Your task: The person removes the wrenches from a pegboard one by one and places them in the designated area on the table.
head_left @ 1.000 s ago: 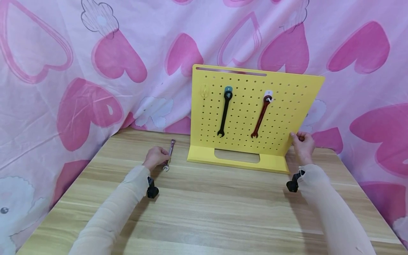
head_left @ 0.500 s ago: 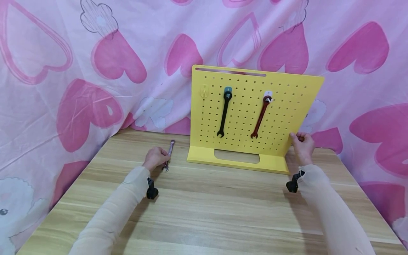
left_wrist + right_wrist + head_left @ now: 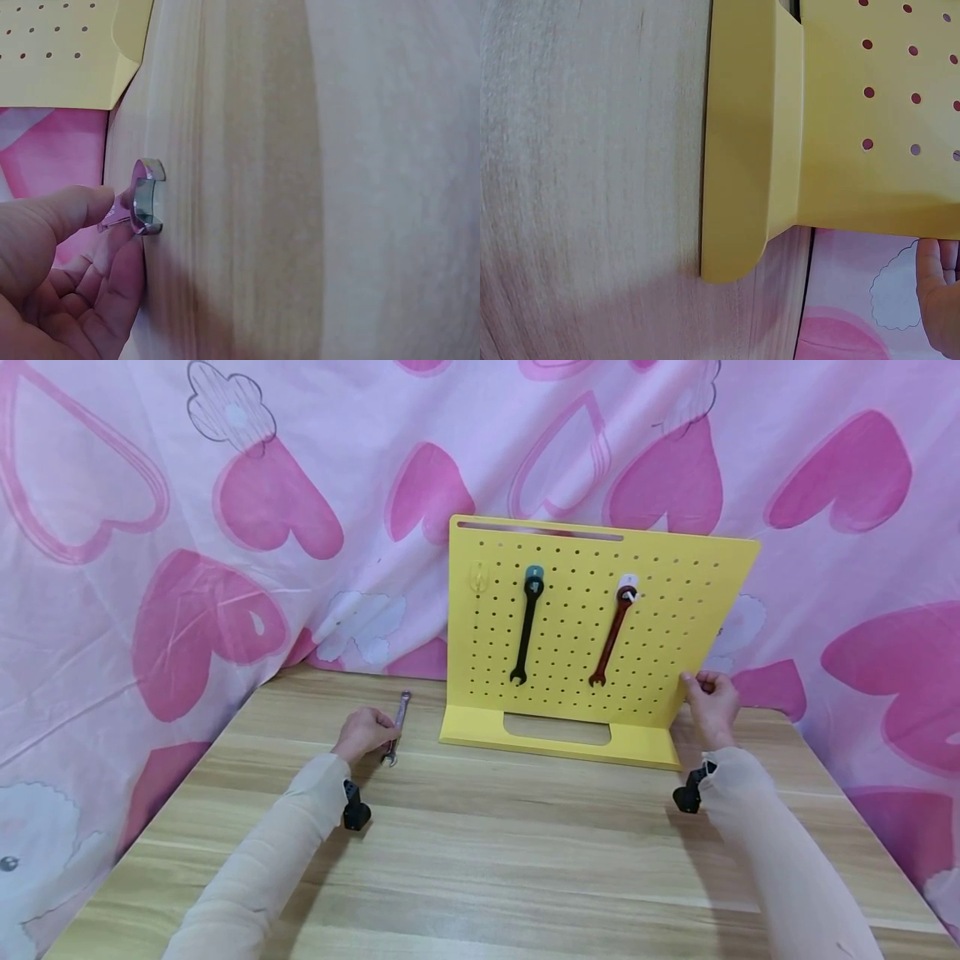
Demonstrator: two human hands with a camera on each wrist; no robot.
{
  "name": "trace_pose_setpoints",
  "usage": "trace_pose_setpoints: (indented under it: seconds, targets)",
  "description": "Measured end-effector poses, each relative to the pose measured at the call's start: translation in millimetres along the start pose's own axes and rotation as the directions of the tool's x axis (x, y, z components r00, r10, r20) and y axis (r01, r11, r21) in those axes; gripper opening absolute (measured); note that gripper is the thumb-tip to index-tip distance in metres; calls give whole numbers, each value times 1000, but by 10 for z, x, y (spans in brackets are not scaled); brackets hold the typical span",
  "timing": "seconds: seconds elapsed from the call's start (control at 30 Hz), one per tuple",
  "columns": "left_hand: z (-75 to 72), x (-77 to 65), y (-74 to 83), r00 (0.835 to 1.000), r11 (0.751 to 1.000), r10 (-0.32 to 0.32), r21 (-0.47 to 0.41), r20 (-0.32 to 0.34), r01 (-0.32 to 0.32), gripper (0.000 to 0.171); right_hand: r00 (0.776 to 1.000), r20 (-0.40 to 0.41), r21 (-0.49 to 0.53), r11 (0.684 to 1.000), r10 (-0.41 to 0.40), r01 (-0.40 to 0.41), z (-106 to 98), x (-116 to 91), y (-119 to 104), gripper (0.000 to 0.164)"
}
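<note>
On the table at the left lies a small silver wrench (image 3: 403, 708), its open-ended jaw toward me. My left hand (image 3: 365, 735) pinches it by the middle; in the left wrist view the thumb and fingers meet behind the wrench's open end (image 3: 151, 166). My right hand (image 3: 714, 700) grips the right edge of a yellow pegboard (image 3: 570, 635), thumb in front and fingers partly behind. From hooks on the board hang a black wrench (image 3: 527, 631) and a dark red wrench (image 3: 612, 635). A pale yellow hook (image 3: 478, 577) at the board's upper left carries nothing.
The pegboard's foot (image 3: 472, 724) rests on the wooden table (image 3: 480, 860), which extends toward me. A pink heart-patterned cloth (image 3: 360, 460) hangs behind the board and along the sides.
Both hands keep their hold with hardly any movement. The whole head view drifts very slightly; the hanging wrenches stay put.
</note>
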State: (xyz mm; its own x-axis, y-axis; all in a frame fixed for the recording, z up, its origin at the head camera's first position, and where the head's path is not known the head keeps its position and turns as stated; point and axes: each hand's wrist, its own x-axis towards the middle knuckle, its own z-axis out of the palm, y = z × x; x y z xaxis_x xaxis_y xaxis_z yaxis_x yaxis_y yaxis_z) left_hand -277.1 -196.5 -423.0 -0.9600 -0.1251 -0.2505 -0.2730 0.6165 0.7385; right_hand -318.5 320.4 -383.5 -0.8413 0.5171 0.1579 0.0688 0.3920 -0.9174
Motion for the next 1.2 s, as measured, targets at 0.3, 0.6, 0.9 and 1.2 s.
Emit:
trace_pose_setpoints:
  seconds: [0.3, 0.6, 0.9, 1.2]
  targets:
    - [15, -15, 111, 976, 983, 180, 3, -122, -181, 33, 1000, 7, -2, 1000, 19, -19, -11, 8, 12, 19]
    - [260, -67, 490, 930, 916, 304, -204, -208, -346, 29, 1000, 7, 15, 1000, 24, -24, -13, -4, 29, 18]
    - [542, -85, 853, 903, 823, 374, -374, -212, -428, 33, 1000, -4, 13, 1000, 20, -20, -2, -3, 36, 17]
    - [816, -21, 1161, 893, 776, 385, -442, -235, -450, 33, 999, 11, 41, 998, 36, -37, 4, 13, 33, 17]
